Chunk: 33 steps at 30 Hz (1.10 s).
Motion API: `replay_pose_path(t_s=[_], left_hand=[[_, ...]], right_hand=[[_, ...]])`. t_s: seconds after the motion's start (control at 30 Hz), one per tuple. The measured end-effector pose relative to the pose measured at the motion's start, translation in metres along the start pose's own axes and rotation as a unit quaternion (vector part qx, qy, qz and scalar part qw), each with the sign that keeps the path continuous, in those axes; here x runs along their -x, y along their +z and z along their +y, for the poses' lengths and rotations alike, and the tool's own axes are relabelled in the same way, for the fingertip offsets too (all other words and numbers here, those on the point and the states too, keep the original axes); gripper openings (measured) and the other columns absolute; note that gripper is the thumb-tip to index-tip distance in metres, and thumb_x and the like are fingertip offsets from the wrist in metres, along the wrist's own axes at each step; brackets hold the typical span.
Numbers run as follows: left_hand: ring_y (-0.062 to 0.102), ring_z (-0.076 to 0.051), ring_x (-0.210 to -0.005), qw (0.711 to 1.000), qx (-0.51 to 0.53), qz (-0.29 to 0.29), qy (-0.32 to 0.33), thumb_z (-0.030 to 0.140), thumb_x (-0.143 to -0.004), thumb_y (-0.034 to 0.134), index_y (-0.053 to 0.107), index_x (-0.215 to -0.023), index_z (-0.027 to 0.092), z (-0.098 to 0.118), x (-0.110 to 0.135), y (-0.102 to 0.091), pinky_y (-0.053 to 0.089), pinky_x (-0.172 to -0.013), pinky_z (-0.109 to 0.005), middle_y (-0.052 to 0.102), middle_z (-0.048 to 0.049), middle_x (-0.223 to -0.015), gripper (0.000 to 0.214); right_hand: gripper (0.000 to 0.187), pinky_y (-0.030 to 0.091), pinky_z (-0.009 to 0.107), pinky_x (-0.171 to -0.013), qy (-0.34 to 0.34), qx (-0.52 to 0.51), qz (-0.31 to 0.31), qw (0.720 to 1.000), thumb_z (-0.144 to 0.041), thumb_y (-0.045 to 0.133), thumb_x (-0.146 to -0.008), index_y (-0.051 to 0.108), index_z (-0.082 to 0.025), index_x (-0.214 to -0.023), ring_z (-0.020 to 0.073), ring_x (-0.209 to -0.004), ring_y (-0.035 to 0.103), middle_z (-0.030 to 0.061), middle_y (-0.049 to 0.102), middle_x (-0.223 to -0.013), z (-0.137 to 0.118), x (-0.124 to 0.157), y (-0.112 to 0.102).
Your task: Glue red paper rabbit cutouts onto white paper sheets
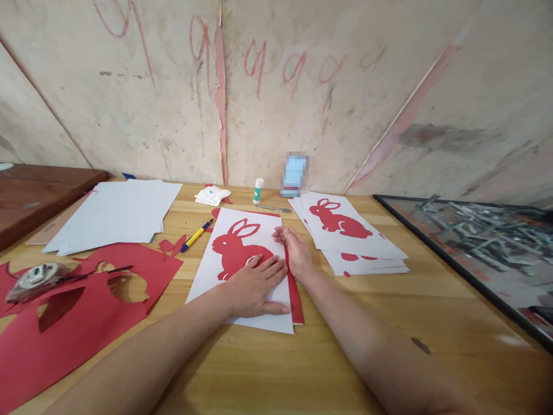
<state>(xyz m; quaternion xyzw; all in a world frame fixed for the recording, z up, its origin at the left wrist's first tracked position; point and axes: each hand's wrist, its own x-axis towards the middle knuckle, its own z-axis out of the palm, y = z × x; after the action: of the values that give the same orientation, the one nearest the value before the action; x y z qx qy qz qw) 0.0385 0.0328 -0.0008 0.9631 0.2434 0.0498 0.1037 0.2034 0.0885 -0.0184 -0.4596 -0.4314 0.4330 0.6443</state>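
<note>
A red paper rabbit lies on a white sheet in front of me. My left hand rests flat over the rabbit's rear body, fingers stretched and palm down. At the sheet's right edge is my right hand, turned on its side with its fingers slightly curled and touching the paper; nothing shows in its grasp. Red paper sticks out from under the white sheet on the right. Another red rabbit lies on a stack of white sheets to the right.
Cut red paper and a wrapped tape roll lie at left, below white paper. A yellow-blue pen, glue stick, metal-coloured pen, tissue and phone sit behind. A black-framed panel borders the right.
</note>
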Motion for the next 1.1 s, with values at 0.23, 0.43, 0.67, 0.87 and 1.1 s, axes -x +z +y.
replay_pose_path(t_s=[0.23,0.43,0.67,0.87,1.1], left_hand=[[0.017,-0.031,-0.149,1.0,0.019,0.003,-0.002,0.074,-0.092,0.021,0.022,-0.154,0.012,0.0003,-0.0005,0.0008,0.015,-0.118,-0.055,0.024,-0.0164,-0.159,0.088],[0.017,-0.031,-0.149,1.0,0.015,-0.001,0.0,0.074,-0.092,0.021,0.023,-0.154,0.014,0.0003,-0.0009,0.0002,0.013,-0.118,-0.054,0.023,-0.015,-0.16,0.086],[0.017,-0.032,-0.149,1.0,0.009,-0.003,-0.001,0.074,-0.092,0.021,0.023,-0.154,0.013,0.0007,-0.0008,-0.001,0.015,-0.118,-0.055,0.024,-0.0157,-0.16,0.087],[0.019,-0.032,-0.148,1.0,-0.016,0.012,0.002,0.073,-0.092,0.026,0.022,-0.154,0.016,-0.0015,-0.0003,0.0032,0.017,-0.117,-0.053,0.026,-0.0151,-0.159,0.085],[0.016,-0.03,-0.149,1.0,0.007,-0.002,-0.01,0.074,-0.092,0.021,0.02,-0.155,0.013,0.0,0.0,-0.004,0.015,-0.119,-0.051,0.023,-0.0159,-0.16,0.088]], right_hand=[[0.03,0.046,0.036,-0.078,0.005,0.0,0.001,1.0,-0.05,0.064,-0.074,0.071,-0.021,-0.079,0.0188,-0.075,0.06,0.0036,0.07,-0.077,-0.0019,0.0006,0.0007],[0.03,0.047,0.036,-0.079,0.008,-0.003,-0.004,1.0,-0.05,0.063,-0.075,0.071,-0.021,-0.08,0.0186,-0.076,0.06,0.0035,0.069,-0.078,-0.001,0.0006,0.0012],[0.029,0.046,0.036,-0.079,0.006,-0.003,-0.006,1.0,-0.049,0.062,-0.076,0.071,-0.021,-0.08,0.0187,-0.076,0.06,0.0035,0.069,-0.078,0.0005,0.0001,0.0001],[0.029,0.047,0.036,-0.079,0.004,-0.005,-0.004,1.0,-0.049,0.063,-0.075,0.071,-0.021,-0.079,0.0188,-0.076,0.06,0.0037,0.069,-0.078,0.0,0.0,0.0009],[0.028,0.047,0.037,-0.08,0.003,-0.009,-0.006,1.0,-0.049,0.063,-0.076,0.07,-0.022,-0.078,0.0191,-0.077,0.06,0.0037,0.069,-0.078,-0.0003,0.0,0.0006]])
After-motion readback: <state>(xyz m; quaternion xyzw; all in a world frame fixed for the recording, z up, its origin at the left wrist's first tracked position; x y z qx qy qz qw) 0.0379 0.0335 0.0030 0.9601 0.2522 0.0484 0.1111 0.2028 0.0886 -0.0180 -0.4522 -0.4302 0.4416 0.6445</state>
